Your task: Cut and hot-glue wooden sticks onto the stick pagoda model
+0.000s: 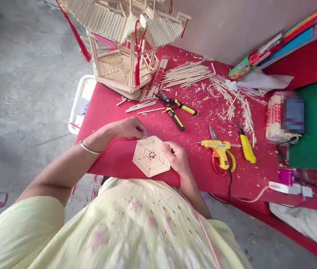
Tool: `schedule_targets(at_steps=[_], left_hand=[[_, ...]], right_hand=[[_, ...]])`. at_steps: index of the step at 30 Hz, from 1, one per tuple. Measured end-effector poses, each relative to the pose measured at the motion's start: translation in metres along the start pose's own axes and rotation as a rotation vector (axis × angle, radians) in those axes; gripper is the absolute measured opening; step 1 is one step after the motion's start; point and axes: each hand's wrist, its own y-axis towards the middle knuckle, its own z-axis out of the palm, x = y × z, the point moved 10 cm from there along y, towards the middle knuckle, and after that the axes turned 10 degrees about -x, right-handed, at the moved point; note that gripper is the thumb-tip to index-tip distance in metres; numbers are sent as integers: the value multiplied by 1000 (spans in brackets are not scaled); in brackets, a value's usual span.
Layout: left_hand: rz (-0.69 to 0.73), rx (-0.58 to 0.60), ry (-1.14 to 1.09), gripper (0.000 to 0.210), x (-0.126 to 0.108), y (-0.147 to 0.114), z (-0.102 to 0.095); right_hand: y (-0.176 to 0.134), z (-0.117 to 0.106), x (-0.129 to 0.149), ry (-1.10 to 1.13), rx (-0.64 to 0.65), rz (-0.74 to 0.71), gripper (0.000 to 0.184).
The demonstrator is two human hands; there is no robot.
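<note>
A hexagonal panel of thin wooden sticks [146,164], laid in rings around a small star-like centre, is tilted up near the table's front edge. My right hand [177,157] grips its right side, thumb on top. Just off the panel's upper left edge is my left hand [132,128], with fingers curled together in a pinch. Whatever sits between those fingertips is too small or hidden to make out. Beyond my hands lie pliers with yellow and black handles [175,112], jaws pointing away to the left.
A stick-built pavilion with red tassels [113,71] stands at the back left. Loose sticks [188,73] and chips litter the red table [113,158]. A yellow glue gun [217,146], scissors [233,161] and a yellow utility knife [247,147] lie to the right, near a white power strip [289,188].
</note>
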Motion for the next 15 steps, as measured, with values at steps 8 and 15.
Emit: schedule_targets(at_steps=[8, 15], left_hand=[[-31, -22, -36, 21, -3, -2, -3], [-11, -38, -31, 20, -1, 0, -3]], right_hand=[[0, 0, 3, -24, -9, -19, 35], [1, -1, 6, -29, -13, -29, 37]])
